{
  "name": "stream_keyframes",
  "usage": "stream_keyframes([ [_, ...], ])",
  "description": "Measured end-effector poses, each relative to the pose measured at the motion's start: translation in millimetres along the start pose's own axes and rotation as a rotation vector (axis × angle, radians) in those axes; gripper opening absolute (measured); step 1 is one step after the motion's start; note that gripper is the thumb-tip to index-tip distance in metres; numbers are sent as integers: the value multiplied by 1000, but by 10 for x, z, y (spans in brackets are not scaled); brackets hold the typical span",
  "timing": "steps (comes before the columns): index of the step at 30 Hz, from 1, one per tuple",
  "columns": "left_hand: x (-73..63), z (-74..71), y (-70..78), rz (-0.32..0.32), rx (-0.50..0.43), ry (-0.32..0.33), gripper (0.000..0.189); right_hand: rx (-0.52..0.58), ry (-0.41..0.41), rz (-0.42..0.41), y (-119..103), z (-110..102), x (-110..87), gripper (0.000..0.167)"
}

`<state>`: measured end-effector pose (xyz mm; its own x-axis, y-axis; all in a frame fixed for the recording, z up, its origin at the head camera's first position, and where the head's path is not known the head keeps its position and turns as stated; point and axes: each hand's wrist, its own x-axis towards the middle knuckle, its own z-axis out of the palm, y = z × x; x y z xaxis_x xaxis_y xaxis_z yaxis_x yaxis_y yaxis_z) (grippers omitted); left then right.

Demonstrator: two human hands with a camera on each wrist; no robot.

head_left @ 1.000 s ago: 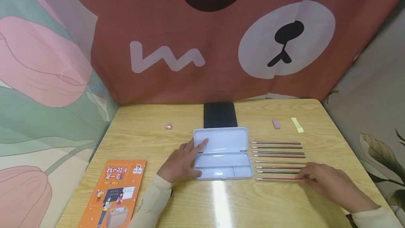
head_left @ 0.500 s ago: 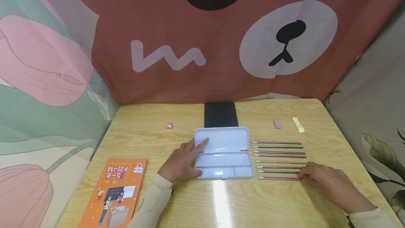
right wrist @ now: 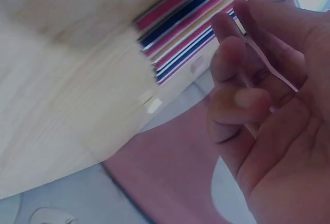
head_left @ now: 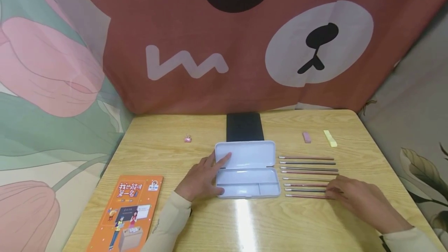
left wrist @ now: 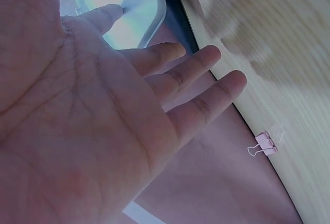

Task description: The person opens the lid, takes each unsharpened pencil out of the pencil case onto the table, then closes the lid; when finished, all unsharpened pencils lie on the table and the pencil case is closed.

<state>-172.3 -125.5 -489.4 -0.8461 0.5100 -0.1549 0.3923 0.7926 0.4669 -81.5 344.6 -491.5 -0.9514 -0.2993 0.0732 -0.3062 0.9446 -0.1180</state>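
A white pencil case [head_left: 241,191] lies unfolded on the table, its lid tipped back and its divided tray bare. My left hand [head_left: 200,178] rests at its left side, index finger on the lid's inner face and thumb at the tray's front left corner. In the left wrist view, the other fingers [left wrist: 203,103] stretch out straight. To the case's right, several pencils [head_left: 304,196] lie in parallel rows, eraser ends to the left. Over their right ends hovers my right hand [head_left: 360,201]. Its fingers are loosely bent, with nothing seen between them in the right wrist view.
Behind the case lies a flat black object [head_left: 244,126]. A pink binder clip [head_left: 187,139] sits at the back left. A purple eraser [head_left: 306,137] and a pale yellow block [head_left: 329,138] are at the back right. An orange book [head_left: 129,209] lies front left.
My right hand has shifted slightly left along the nearest pencils' right ends, covering more of them. The left hand and the pencil case stay as they were.
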Motion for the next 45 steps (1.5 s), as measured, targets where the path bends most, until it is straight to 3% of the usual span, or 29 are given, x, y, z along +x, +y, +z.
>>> stream_keyframes([
  [5, -23, -4, 7, 40, 29, 37, 103, 3, 137, -98, -164, 8, 160, 19],
  [8, -14, -5, 8, 79, 69, 94, 106, -2, 197, -133, -299, 25, 296, 32],
  [13, 40, 10, 9, 79, 126, 183, 130, 95, 169, -138, -572, 49, 569, 76],
  [17, 80, 18, 9, 89, 148, 260, 145, 160, 179, -205, -752, 102, 805, 114],
  [22, 98, 21, 15, 109, 184, 277, 150, 149, 143, -243, -917, 172, 1063, 138],
  [28, 90, 29, 40, 113, 192, 250, 149, 67, 97, -251, -1038, 229, 1157, 131],
  [36, 52, 37, 63, 192, 239, 308, 136, 0, 241, -333, -1089, 282, 1066, 126],
  [40, 30, 30, 86, 274, 259, 350, 111, -13, 309, -368, -1103, 320, 992, 118],
  [45, 4, 17, 168, 333, 244, 335, 71, 63, 349, -382, -1203, 375, 893, 78],
])
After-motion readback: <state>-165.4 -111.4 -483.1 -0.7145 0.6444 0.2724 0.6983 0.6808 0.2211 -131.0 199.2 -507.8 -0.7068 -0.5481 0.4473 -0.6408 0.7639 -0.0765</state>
